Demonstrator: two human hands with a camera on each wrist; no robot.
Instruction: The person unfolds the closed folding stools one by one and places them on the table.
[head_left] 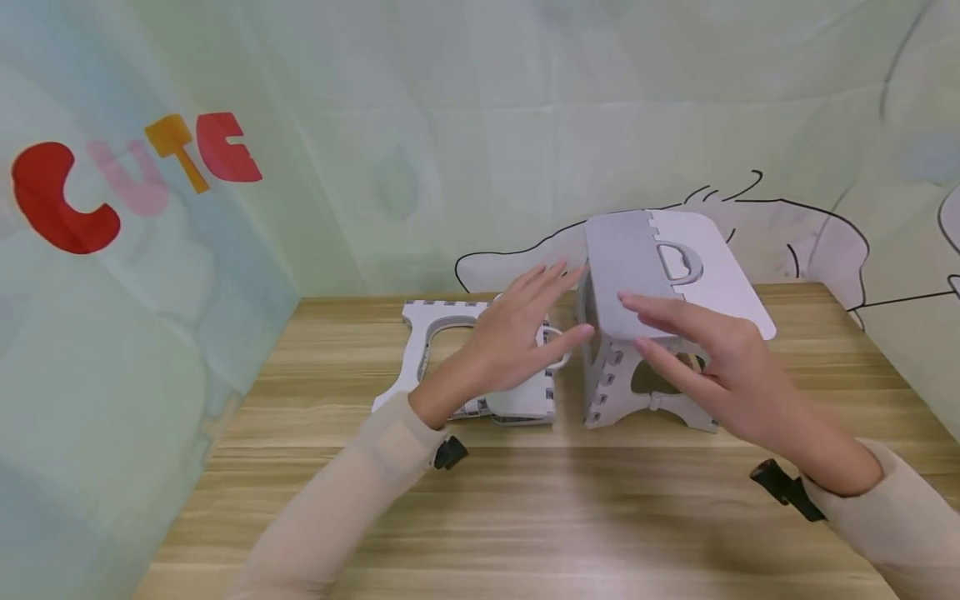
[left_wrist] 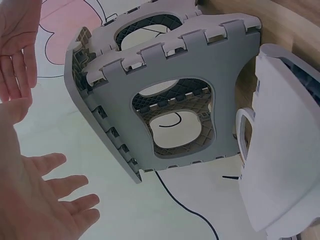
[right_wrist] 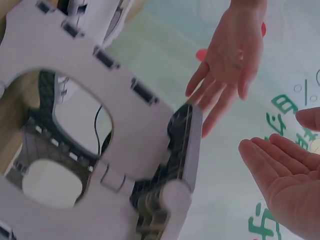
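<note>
A grey and white folding step stool [head_left: 626,267] stands set up on the table, its handle slot in the middle of the top. Beside it on the left lies a second folding stool [head_left: 525,398], folded flat. My left hand [head_left: 517,333] hovers over the flat stool, fingers spread and holding nothing. In front of the standing stool's top is my right hand [head_left: 720,354], fingers extended and thumb apart, also holding nothing. The left wrist view shows the standing stool's openwork side [left_wrist: 195,120], with a gap between it and my left hand [left_wrist: 45,200].
Both stools rest on a wood-grain table [head_left: 480,517]. A printed cloth backdrop [head_left: 450,167] hangs behind and to the left, with coloured letters [head_left: 67,200] on it. Each wrist carries a small black device [head_left: 450,452].
</note>
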